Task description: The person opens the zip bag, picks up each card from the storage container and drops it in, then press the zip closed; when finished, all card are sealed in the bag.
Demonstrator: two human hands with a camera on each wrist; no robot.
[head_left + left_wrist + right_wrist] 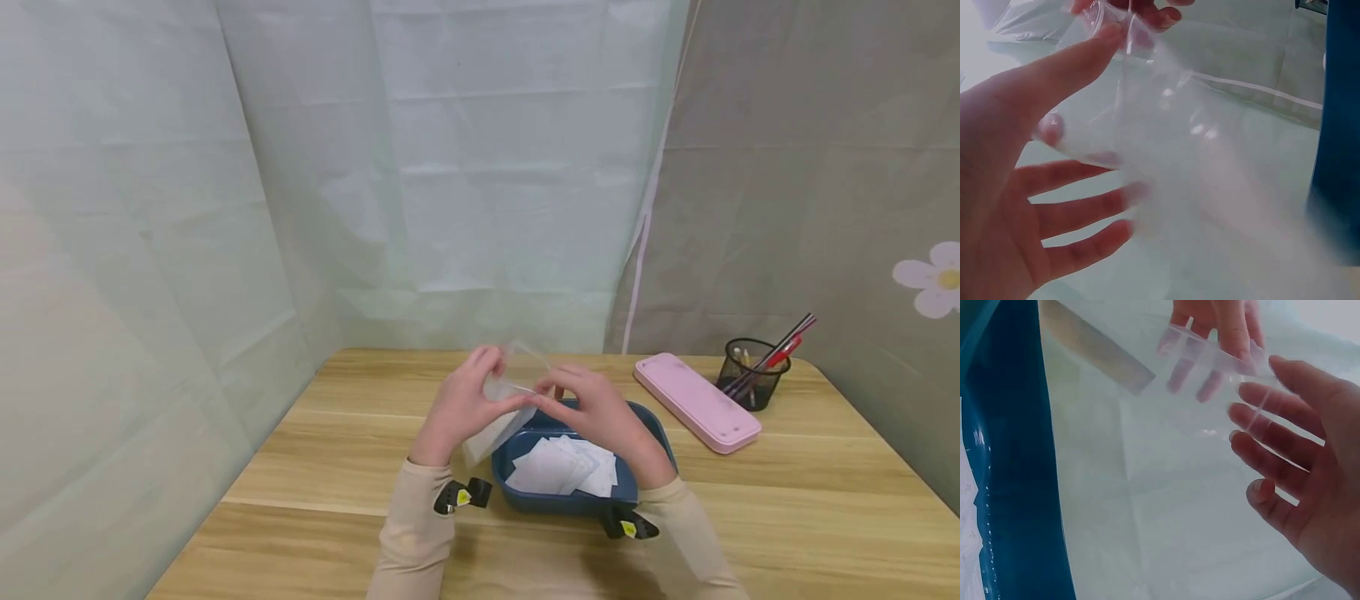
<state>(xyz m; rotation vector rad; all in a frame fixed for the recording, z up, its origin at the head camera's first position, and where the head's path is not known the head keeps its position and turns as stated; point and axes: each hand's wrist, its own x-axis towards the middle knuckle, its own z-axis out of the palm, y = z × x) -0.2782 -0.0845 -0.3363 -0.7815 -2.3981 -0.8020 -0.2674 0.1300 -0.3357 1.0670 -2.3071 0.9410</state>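
A clear plastic bag (517,368) is stretched between the two hands, above the left part of a dark blue tray (551,505). My left hand (459,410) pinches one side of the bag's mouth, the thumb on the near side and the fingers behind the film in the left wrist view. On the opposite side, my right hand (602,412) grips the bag's edge between thumb and fingers. The thumbs come close together at the near edge. Below the hands, several white paper pieces (558,465) lie loosely piled in the tray.
To the right of the tray lies a pink pencil case (697,402). Behind it stands a black mesh pen cup (756,375) with pens and dark sticks in it. Pale cloth curtains (487,183) hang behind and beside the wooden table (315,492).
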